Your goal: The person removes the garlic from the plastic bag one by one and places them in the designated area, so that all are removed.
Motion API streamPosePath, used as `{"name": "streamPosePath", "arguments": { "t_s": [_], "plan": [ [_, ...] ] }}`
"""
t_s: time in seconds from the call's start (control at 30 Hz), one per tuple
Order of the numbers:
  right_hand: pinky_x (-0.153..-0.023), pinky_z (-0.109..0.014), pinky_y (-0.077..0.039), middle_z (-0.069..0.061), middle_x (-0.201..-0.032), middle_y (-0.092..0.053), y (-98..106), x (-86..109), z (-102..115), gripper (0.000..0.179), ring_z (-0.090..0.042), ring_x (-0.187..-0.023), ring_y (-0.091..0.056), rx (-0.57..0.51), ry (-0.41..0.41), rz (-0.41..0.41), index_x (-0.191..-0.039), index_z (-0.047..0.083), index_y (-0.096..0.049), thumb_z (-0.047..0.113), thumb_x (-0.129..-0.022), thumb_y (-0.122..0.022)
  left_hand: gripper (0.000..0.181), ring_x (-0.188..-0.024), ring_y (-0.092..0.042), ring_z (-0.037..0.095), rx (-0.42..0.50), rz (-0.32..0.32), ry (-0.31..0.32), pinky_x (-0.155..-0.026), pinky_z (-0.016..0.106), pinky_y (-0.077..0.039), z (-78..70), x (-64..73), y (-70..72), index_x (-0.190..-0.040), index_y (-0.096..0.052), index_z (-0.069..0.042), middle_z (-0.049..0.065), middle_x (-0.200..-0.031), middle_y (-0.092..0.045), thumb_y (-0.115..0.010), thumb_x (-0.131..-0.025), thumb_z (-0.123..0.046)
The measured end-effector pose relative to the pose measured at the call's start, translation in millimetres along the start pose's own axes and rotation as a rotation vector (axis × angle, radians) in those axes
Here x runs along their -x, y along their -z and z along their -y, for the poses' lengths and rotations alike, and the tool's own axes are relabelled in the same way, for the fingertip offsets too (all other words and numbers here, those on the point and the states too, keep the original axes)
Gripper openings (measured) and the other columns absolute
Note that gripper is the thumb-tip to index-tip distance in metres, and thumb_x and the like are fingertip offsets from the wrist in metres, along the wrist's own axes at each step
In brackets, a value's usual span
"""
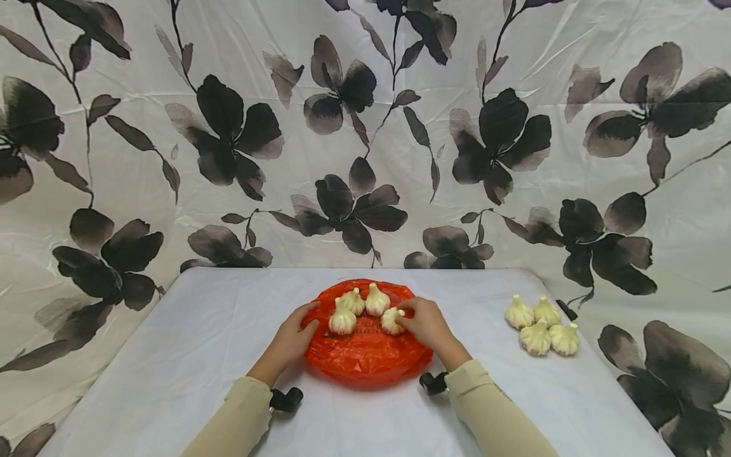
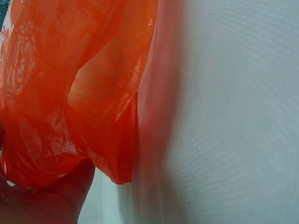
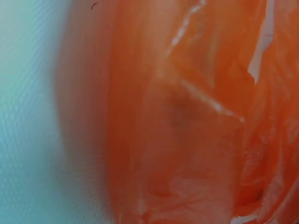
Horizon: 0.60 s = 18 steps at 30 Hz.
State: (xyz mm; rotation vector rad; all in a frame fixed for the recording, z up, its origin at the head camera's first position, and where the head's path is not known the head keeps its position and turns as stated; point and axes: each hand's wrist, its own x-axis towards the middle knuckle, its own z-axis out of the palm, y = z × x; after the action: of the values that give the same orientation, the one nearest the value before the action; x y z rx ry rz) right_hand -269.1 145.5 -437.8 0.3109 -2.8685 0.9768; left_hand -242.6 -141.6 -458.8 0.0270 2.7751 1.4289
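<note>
A crinkled red plastic bag (image 1: pixel 365 362), spread into a round shape, lies in the middle of the table. Several garlic bulbs sit on it, among them an upright garlic bulb (image 1: pixel 342 317) on the left. At the bag's left edge my left hand (image 1: pixel 294 335) holds the plastic; the left wrist view shows its thumb (image 2: pixel 77 186) against the bag. My right hand (image 1: pixel 428 324) reaches over the bag's right side and pinches the rightmost garlic bulb (image 1: pixel 391 322) between thumb and fingers. Only red plastic and tabletop show in the right wrist view; the right hand is hidden there.
To the right, a group of several more garlic bulbs (image 1: pixel 535 338) stands close together on the white-covered table (image 1: pixel 188 368). Behind the table's far edge hangs a flower-patterned cloth (image 1: pixel 422 158).
</note>
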Motion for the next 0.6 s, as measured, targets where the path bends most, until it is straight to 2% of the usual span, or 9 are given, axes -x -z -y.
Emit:
{"name": "streamPosePath", "arguments": {
  "t_s": [0.23,0.6],
  "plan": [
    [-0.092,-0.042,-0.054,-0.006,-0.102,-0.072,-1,0.1,-2,0.023,-0.024,-0.096,-0.063,-0.010,0.041,-0.040,-0.105,0.009,-0.074,0.021,-0.085,-0.074,0.049,-0.143,-0.032,0.039,-0.014,-0.003,-0.017,-0.112,0.059,-0.031,0.6,0.5,-1.6,-0.148,-0.038,-0.016,0.016,-0.154,-0.035,-0.048,-0.100,-0.020],
    [-0.090,-0.041,-0.056,-0.004,-0.108,-0.072,4,2.8,8,0.030,-0.022,-0.099,-0.064,-0.098,0.056,-0.064,-0.115,0.009,-0.071,0.022,-0.088,-0.071,0.049,-0.143,-0.031,0.040,-0.017,0.002,-0.012,-0.111,0.059,-0.033,-1.5,0.0,-2.6,-0.148,-0.037,-0.017,0.016,-0.155,-0.033,-0.047,-0.100,-0.021]
  ]
}}
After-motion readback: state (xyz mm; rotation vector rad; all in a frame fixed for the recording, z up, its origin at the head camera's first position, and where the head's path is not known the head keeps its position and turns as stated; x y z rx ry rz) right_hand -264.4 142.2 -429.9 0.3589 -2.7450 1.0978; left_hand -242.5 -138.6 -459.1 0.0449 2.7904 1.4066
